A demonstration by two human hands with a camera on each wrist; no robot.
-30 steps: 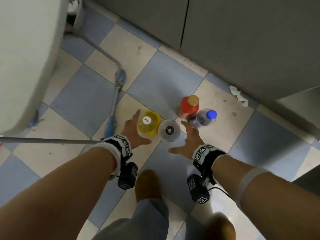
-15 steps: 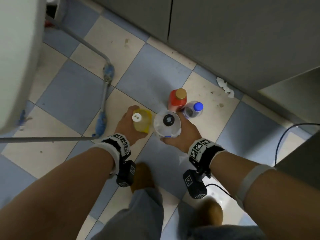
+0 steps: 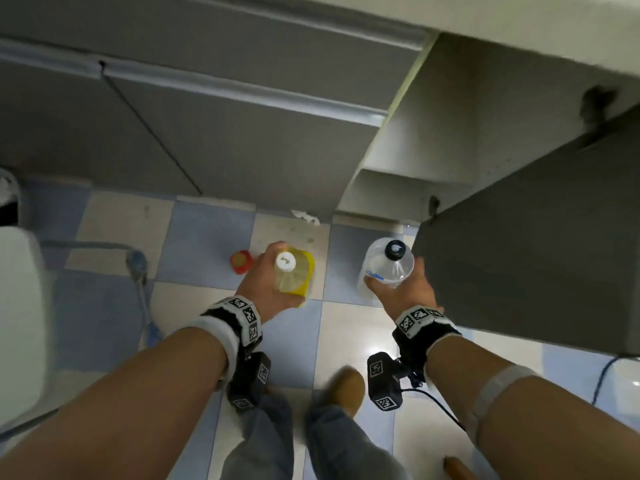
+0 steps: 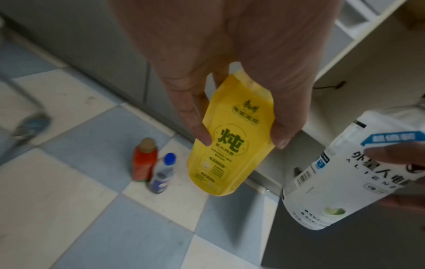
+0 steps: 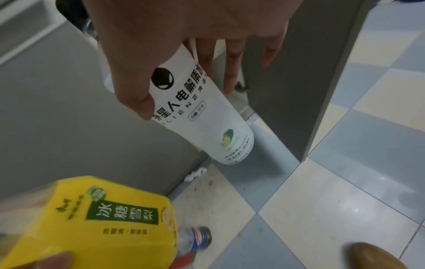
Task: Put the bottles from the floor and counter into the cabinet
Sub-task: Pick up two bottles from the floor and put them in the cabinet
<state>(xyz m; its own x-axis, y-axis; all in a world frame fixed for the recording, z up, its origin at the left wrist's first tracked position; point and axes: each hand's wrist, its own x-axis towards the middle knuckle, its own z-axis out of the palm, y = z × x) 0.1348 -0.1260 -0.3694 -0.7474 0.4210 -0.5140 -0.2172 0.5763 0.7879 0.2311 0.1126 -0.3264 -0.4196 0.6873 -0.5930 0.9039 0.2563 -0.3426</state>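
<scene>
Hands lifted — left hand (image 3: 265,284) grips yellow bottle (image 3: 294,271), right hand (image 3: 408,289) white bottle (image 3: 386,268).

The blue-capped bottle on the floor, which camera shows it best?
The left wrist view: the blue-capped bottle stands fully visible beside the red bottle. The right wrist view shows only part of it; the head view hides it.

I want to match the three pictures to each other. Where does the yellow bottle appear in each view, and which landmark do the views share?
Head: the yellow bottle is at centre, seen from above, held in the left hand.
Left wrist: centre, label facing the camera, hanging from the fingers.
Right wrist: bottom left corner, large and close.
Shared landmark: the white bottle, held in the right hand, shows in all three views.
</scene>
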